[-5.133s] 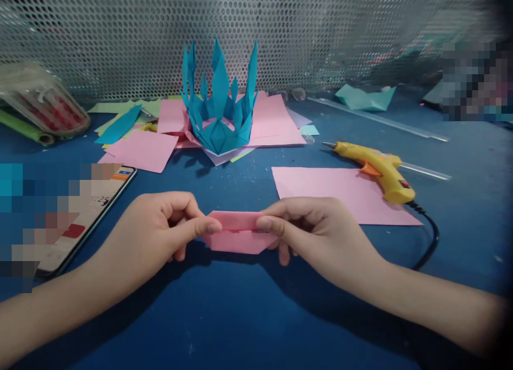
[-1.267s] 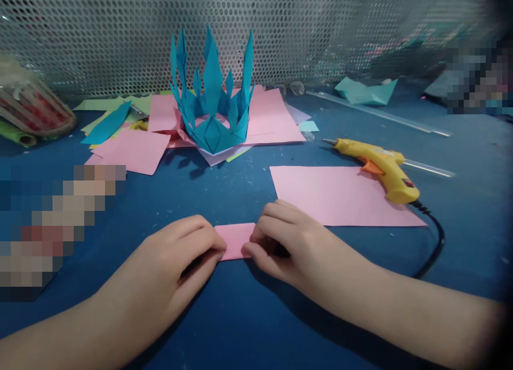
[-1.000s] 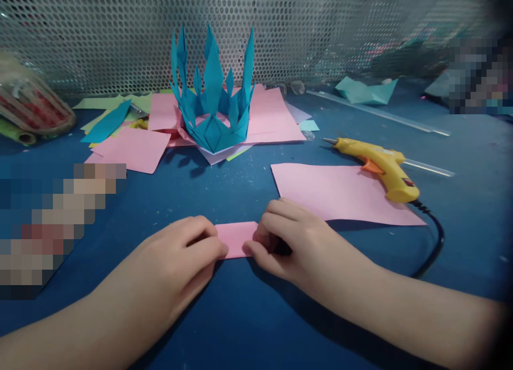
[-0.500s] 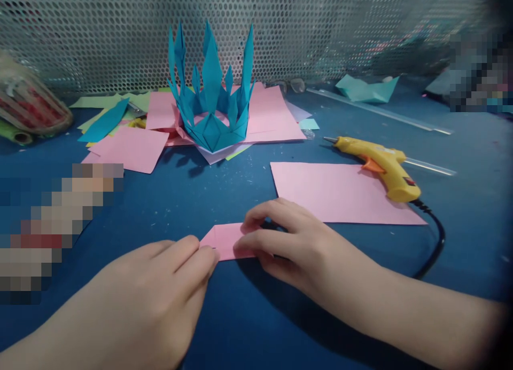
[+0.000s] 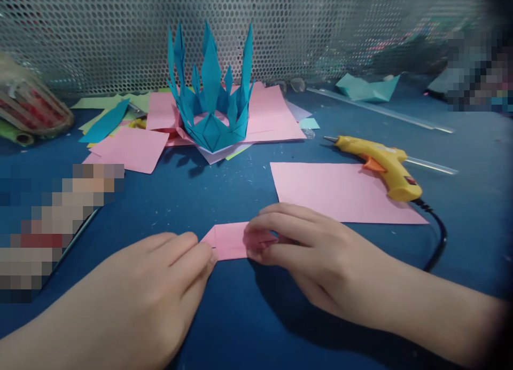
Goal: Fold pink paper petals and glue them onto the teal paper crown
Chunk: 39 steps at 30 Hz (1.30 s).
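Observation:
A small folded strip of pink paper (image 5: 230, 242) lies on the blue table between my hands, its left end slanting to a corner. My left hand (image 5: 160, 290) is closed on that left end, thumb and fingers pinching it. At the other end, the bent fingers of my right hand (image 5: 304, 247) grip the paper and partly cover a folded flap. Just beyond my right hand is a flat pink sheet (image 5: 320, 191). A yellow glue gun (image 5: 379, 164) rests partly on this sheet, a clear glue stick (image 5: 433, 166) poking out of its back.
A blue folded-paper crown (image 5: 212, 103) stands on pink sheets at the back, before a perforated metal panel (image 5: 280, 33). Left of it lie loose papers (image 5: 132, 148); a clear jar (image 5: 34, 103) is farther left. A teal paper piece (image 5: 366, 88) and black cord (image 5: 441, 236) are on the right.
My right hand has shifted slightly right along the folded pink paper, and its fingers have drawn closer together at the right end. My left hand stays nearly in place.

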Tool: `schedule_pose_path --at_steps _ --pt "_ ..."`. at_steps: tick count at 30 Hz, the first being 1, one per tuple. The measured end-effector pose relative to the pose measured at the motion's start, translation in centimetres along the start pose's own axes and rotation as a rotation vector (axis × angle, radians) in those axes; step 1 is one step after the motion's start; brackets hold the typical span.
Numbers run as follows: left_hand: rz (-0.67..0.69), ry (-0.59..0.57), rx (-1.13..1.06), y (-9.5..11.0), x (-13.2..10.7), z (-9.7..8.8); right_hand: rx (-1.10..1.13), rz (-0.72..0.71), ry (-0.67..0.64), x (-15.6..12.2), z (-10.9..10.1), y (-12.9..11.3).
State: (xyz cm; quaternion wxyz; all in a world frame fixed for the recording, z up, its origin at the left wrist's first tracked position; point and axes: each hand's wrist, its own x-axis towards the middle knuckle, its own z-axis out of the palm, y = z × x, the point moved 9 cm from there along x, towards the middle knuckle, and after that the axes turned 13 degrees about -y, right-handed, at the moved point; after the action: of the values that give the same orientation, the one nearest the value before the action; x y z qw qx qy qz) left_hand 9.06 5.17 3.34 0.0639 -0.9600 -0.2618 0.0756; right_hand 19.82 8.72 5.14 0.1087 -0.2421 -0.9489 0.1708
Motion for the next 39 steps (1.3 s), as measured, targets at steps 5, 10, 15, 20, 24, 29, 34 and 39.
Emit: schedule_pose_path --at_steps 5,10,15,20,24,29,34,39 --pt "-0.014 0.072 -0.063 -0.5 0.6 -0.8 0.051 -0.019 0.019 -0.1 -0.6 0.6" --pt "0.051 0.04 -0.159 -0.4 1.5 -1.1 0.204 0.055 0.119 0.3 -0.4 2.1" --pt "-0.083 -0.017 -0.485 -2.8 1.6 -0.4 0.198 0.152 0.112 1.0 0.3 2.7" --pt "-0.327 0.058 -0.699 -6.0 1.0 0.8 0.228 0.141 0.1 1.1 0.4 2.6" --pt "-0.397 0.075 -0.766 -6.7 1.1 1.1 0.349 0.151 0.127 1.1 0.3 3.1" --pt "-0.338 0.138 -0.76 -6.1 1.3 0.3 0.407 0.304 0.165 0.8 0.5 4.4" --pt "-0.428 0.196 -0.809 -7.0 1.2 0.7 0.366 0.281 0.146 0.9 0.8 4.0" --pt "-0.445 0.122 -0.841 -6.7 1.8 0.8 0.318 0.225 0.132 1.0 0.8 3.5"
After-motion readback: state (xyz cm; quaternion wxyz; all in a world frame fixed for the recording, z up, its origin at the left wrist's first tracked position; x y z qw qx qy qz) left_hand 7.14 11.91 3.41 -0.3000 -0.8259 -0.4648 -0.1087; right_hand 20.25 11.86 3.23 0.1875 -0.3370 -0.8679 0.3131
